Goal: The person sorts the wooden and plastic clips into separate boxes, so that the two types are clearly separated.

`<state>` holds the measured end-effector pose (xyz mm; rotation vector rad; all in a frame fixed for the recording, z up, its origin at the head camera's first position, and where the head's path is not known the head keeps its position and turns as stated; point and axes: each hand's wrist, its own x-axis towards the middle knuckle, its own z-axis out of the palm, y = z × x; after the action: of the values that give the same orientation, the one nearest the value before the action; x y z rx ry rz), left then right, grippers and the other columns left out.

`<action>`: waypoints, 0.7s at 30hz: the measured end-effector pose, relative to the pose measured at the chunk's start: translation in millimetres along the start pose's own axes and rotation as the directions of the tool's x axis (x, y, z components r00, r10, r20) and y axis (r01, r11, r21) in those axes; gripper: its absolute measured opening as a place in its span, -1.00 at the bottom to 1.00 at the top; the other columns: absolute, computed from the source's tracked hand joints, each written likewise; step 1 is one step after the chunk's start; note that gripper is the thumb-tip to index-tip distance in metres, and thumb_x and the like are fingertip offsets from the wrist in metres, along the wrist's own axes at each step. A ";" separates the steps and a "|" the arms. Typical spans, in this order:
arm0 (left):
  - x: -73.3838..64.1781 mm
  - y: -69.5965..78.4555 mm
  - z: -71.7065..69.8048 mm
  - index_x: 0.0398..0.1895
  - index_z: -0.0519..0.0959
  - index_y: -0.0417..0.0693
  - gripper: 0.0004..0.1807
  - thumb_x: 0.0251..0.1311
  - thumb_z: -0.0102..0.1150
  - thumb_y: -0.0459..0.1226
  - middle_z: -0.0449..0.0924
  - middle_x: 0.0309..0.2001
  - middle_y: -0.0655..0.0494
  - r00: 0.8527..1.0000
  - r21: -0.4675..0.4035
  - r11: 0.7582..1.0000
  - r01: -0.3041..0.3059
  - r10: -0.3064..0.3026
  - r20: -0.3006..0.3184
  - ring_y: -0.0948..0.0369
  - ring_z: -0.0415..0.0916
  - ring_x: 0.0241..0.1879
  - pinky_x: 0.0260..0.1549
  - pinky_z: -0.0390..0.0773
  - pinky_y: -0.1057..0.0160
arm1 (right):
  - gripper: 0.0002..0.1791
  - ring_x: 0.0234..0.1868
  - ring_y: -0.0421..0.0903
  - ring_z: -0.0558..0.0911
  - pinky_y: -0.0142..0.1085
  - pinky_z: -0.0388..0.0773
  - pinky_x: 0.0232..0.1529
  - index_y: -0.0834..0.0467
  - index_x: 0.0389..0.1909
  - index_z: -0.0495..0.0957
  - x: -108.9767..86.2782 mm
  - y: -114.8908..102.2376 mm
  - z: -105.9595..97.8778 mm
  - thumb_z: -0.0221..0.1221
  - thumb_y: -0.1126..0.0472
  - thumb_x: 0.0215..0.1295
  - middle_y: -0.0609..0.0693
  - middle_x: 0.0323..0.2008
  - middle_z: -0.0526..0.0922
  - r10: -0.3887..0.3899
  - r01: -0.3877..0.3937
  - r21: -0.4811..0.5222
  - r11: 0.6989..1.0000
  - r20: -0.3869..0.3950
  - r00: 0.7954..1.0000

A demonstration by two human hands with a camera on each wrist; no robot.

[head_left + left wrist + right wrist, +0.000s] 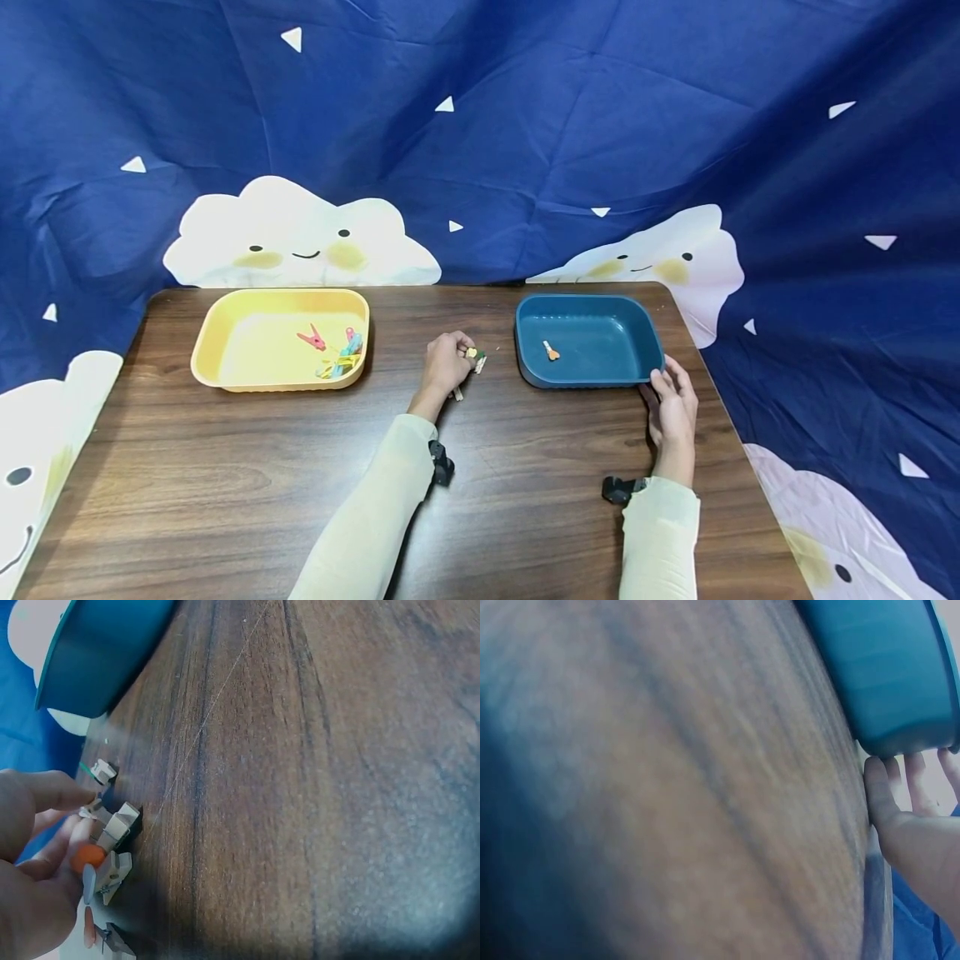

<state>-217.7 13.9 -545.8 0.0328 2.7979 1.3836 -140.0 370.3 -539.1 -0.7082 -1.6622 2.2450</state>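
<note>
My left hand [446,362] reaches down to the table between two trays. Its thumb and fingertips pinch a small wooden clothespin [94,811] with a yellow decoration showing in the head view. More small wooden clothespins [118,827] lie close under and around that hand, one with an orange round piece [88,858]. My right hand [675,408] touches the front right corner of the dark blue tray [525,367], its fingers fairly straight against the outer wall. An orange-topped clothespin [552,352] lies inside this tray.
A yellow tray [213,350] stands at the left of the wooden table [225,475]. It holds a red clothespin [312,337] and several coloured ones bunched at its right end. A blue curtain [480,150] with cloud faces hangs behind the table.
</note>
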 end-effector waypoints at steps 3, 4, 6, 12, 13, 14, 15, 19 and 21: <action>-0.3 1.0 -1.1 -0.31 0.71 -0.12 -0.78 -0.04 0.46 -0.49 0.64 -0.38 0.11 1.000 -0.025 1.000 0.003 -0.003 -0.005 0.15 0.57 -0.33 -0.18 0.60 0.15 | -0.48 0.38 -0.05 0.33 -0.23 0.40 0.30 0.15 0.45 0.31 0.8 -0.4 0.7 0.09 0.32 0.51 0.00 0.27 0.40 0.001 -0.001 -0.005 1.000 -0.004 1.000; -0.5 1.2 -1.5 -0.31 0.70 -0.12 -0.78 -0.05 0.46 -0.49 0.64 -0.38 0.12 1.000 -0.031 1.000 0.003 -0.003 -0.007 0.16 0.57 -0.32 -0.18 0.60 0.15 | -0.48 0.38 -0.05 0.33 -0.22 0.39 0.30 0.16 0.45 0.30 1.0 -0.6 0.9 0.09 0.33 0.52 0.00 0.28 0.39 0.002 -0.002 -0.005 1.000 -0.004 1.000; -0.8 1.5 -2.2 -0.30 0.70 -0.12 -0.77 -0.05 0.46 -0.49 0.65 -0.37 0.11 1.000 -0.043 0.999 0.006 -0.006 -0.009 0.16 0.59 -0.31 -0.17 0.60 0.16 | -0.48 0.38 -0.05 0.32 -0.21 0.38 0.31 0.16 0.45 0.30 1.2 -0.9 1.3 0.07 0.34 0.52 0.01 0.28 0.39 0.005 -0.005 0.000 1.000 -0.006 1.000; -0.6 0.7 -3.4 -0.28 0.71 -0.15 -0.74 -0.09 0.46 -0.51 0.69 -0.35 0.09 1.000 -0.077 0.997 0.014 -0.015 -0.019 0.15 0.64 -0.31 -0.13 0.60 0.15 | -0.48 0.39 -0.05 0.32 -0.16 0.33 0.38 0.14 0.45 0.31 1.5 -0.9 1.9 0.08 0.32 0.52 0.02 0.30 0.38 0.010 -0.010 -0.013 1.000 -0.009 1.000; -0.6 0.5 -3.6 -0.27 0.71 -0.15 -0.74 -0.09 0.45 -0.51 0.69 -0.34 0.10 1.000 -0.083 0.996 0.016 -0.017 -0.021 0.16 0.64 -0.31 -0.14 0.61 0.15 | -0.48 0.39 -0.05 0.32 -0.16 0.33 0.39 0.14 0.45 0.31 1.6 -0.8 1.8 0.09 0.31 0.52 0.02 0.31 0.38 0.008 -0.009 -0.018 1.000 -0.009 1.000; -0.6 0.4 -3.8 -0.27 0.71 -0.15 -0.74 -0.08 0.44 -0.52 0.69 -0.34 0.10 1.000 -0.092 0.996 0.019 -0.021 -0.021 0.16 0.65 -0.32 -0.13 0.61 0.16 | -0.48 0.39 -0.04 0.32 -0.16 0.32 0.39 0.14 0.45 0.31 1.7 -0.6 1.6 0.09 0.31 0.52 0.02 0.31 0.37 0.007 -0.007 -0.015 1.000 -0.007 1.000; -0.8 0.5 -4.2 -0.26 0.71 -0.15 -0.74 -0.08 0.43 -0.52 0.69 -0.34 0.10 0.999 -0.104 0.994 0.023 -0.025 -0.022 0.17 0.65 -0.32 -0.13 0.62 0.16 | -0.48 0.39 -0.04 0.32 -0.16 0.33 0.38 0.15 0.45 0.31 1.5 -0.4 1.4 0.09 0.31 0.52 0.02 0.31 0.37 0.006 -0.006 -0.013 1.000 -0.006 1.000; -1.1 1.5 -6.3 -0.26 0.72 -0.14 -0.74 -0.06 0.39 -0.53 0.70 -0.33 0.10 0.998 -0.155 0.987 0.041 -0.047 -0.032 0.21 0.66 -0.34 -0.13 0.63 0.17 | -0.48 0.37 -0.03 0.35 -0.22 0.40 0.31 0.16 0.45 0.30 1.4 0.5 0.5 0.08 0.33 0.52 0.03 0.29 0.38 0.000 0.000 -0.008 1.000 -0.001 1.000; -1.3 2.4 -7.6 -0.26 0.72 -0.13 -0.74 -0.06 0.37 -0.53 0.70 -0.32 0.09 0.997 -0.191 0.980 0.053 -0.061 -0.039 0.20 0.67 -0.34 -0.13 0.63 0.17 | -0.48 0.37 -0.03 0.36 -0.24 0.42 0.27 0.17 0.45 0.30 1.4 0.6 0.3 0.07 0.34 0.52 0.03 0.28 0.38 -0.003 0.003 -0.005 1.000 0.002 1.000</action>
<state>-216.6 9.3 -539.3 -0.0816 2.6637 1.6501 -141.3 370.5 -539.9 -0.7046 -1.6693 2.2412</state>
